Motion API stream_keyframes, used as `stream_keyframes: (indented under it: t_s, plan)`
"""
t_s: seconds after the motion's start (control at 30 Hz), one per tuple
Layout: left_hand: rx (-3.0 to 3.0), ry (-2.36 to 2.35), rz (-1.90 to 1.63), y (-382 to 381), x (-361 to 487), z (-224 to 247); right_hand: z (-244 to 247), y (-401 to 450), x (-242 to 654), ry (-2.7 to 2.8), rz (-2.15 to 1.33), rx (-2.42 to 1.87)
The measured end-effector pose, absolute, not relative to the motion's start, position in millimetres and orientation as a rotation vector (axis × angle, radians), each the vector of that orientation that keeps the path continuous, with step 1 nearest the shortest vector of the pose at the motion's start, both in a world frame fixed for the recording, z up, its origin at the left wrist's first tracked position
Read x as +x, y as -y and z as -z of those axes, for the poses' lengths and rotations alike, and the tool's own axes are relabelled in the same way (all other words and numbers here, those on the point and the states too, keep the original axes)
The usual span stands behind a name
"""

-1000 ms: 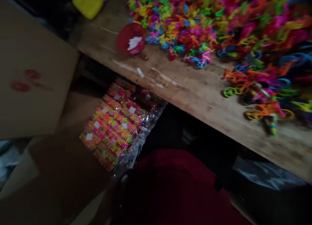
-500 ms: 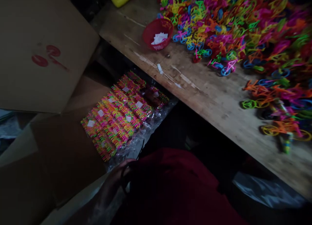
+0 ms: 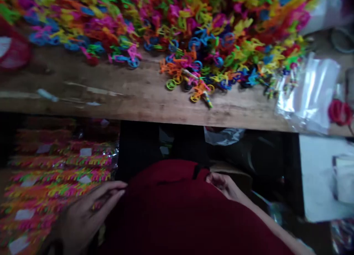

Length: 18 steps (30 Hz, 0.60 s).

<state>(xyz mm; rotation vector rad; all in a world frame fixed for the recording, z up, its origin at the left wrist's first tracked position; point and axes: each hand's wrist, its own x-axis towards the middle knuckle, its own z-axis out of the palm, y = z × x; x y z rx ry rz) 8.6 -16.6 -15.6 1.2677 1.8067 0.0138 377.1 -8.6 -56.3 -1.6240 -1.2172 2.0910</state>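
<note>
My left hand (image 3: 85, 214) lies low at the left, fingers apart, resting on the edge of a stack of bagged colourful toy packs (image 3: 47, 174) below the table. My right hand (image 3: 224, 185) sits close to my body over my dark red garment (image 3: 179, 210), fingers loosely curled, nothing visible in it. A large heap of small bright plastic toy bicycles (image 3: 179, 30) covers the far side of the wooden table (image 3: 132, 96), well away from both hands.
A red basket (image 3: 11, 50) stands at the table's far left. Clear plastic bags (image 3: 309, 93) and a red ring-shaped item (image 3: 340, 113) lie at the right end. A white box (image 3: 326, 177) sits lower right. A crumpled bag (image 3: 224, 135) hangs under the table.
The view has swung right and squared up to the table; the cardboard boxes have left the picture. Both my hands are now visible, the left one on the bagged packs.
</note>
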Motion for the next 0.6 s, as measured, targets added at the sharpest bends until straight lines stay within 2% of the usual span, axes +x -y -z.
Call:
stream_keyframes:
  t_s: [0.17, 0.37, 0.6]
  plan:
    - [1.320, -1.233, 0.146, -41.0, 68.3, 21.5, 54.8, -21.6, 354.0, 1.620, -1.689, -1.479]
    - [1.340, -1.184, 0.224, -42.6, 70.9, 30.0, 45.1, -54.4, 325.1, 1.966, -2.051, -1.113]
    - [1.430, -1.054, 0.241, -34.5, 63.9, 18.8, 41.9, -47.4, 342.1, 2.452, -1.727, -0.968]
